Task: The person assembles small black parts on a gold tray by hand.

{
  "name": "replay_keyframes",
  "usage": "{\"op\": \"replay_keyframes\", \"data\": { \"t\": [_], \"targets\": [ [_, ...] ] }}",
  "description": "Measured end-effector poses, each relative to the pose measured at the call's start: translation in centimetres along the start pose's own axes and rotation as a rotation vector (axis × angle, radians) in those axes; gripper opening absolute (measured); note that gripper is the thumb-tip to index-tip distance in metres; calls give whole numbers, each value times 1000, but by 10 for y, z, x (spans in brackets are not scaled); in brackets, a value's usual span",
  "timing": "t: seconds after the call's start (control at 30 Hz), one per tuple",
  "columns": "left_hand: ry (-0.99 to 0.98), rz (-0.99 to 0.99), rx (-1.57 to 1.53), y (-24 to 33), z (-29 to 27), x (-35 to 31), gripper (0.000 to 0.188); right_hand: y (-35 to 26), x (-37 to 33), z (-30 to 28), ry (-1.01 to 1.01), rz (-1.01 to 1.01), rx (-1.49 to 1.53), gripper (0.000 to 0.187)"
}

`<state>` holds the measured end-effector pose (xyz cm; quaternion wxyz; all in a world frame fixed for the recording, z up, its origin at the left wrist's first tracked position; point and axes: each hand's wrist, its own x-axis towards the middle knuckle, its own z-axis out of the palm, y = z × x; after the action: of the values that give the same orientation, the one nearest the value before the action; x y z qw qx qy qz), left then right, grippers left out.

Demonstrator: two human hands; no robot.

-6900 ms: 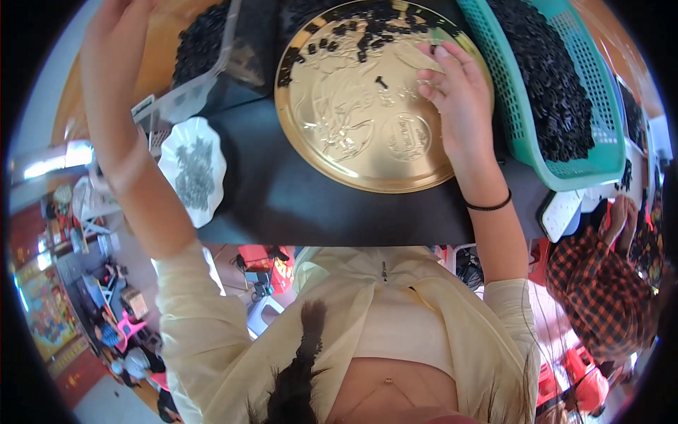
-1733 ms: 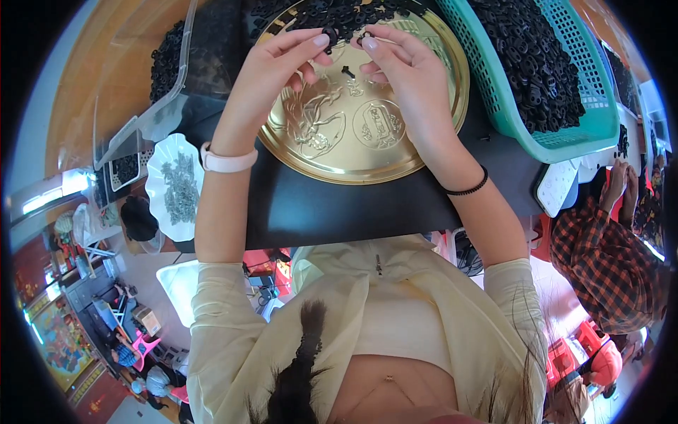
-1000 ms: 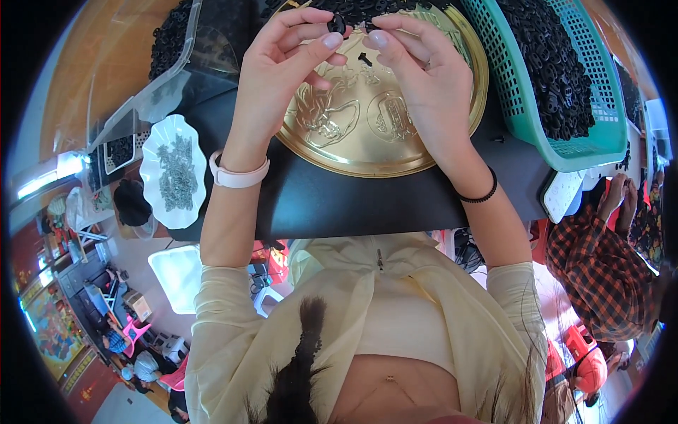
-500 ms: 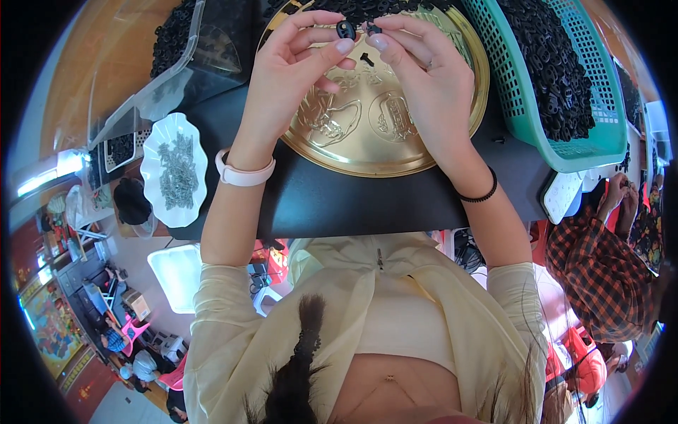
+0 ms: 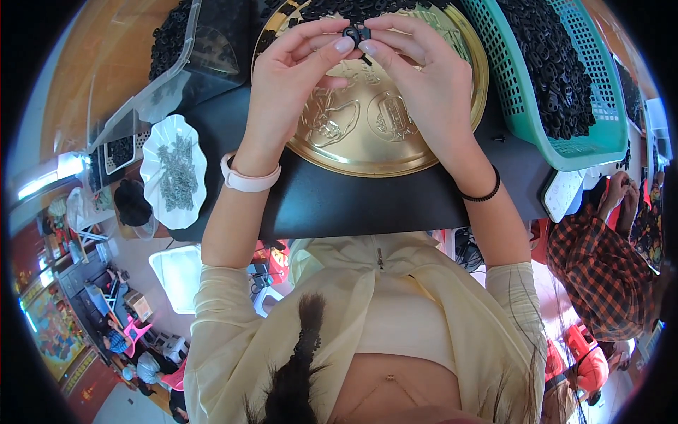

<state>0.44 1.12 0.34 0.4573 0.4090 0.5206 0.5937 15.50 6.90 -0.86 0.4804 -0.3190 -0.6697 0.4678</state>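
Two parts [image 5: 350, 32] sit pinched in left hand [image 5: 282, 81] and right hand [image 5: 436, 81]. The dish [image 5: 153, 185] at the tabletop's [image 5: 332, 205] near-left corner holds grey bits [image 5: 177, 175]; the basket [image 5: 573, 155], black pieces [image 5: 551, 78].

My dark table [image 5: 318, 210] carries a round gold tray [image 5: 367, 154], a green basket [image 5: 507, 74] to its right, a small black piece [image 5: 499, 138] between them, and leftward a scalloped white dish [image 5: 180, 220]; perhaps a clear bin [image 5: 219, 56] too.
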Motion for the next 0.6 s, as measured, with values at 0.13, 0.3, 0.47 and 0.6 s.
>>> {"op": "replay_keyframes", "data": {
  "t": [0.13,0.3,0.47,0.6],
  "targets": [
    [17,-12,-17,0,-1,0,30,1,-1,1,17,-2,96,17],
    [39,0,-69,0,0,0,30,1,-1,1,19,13,117,13],
    [28,-10,-41,-1,-2,-1,30,1,0,-2,-40,12,74,14],
    [-32,-51,-55,0,-8,-2,30,-2,1,-5,-86,60,17,13]
  ]
}}
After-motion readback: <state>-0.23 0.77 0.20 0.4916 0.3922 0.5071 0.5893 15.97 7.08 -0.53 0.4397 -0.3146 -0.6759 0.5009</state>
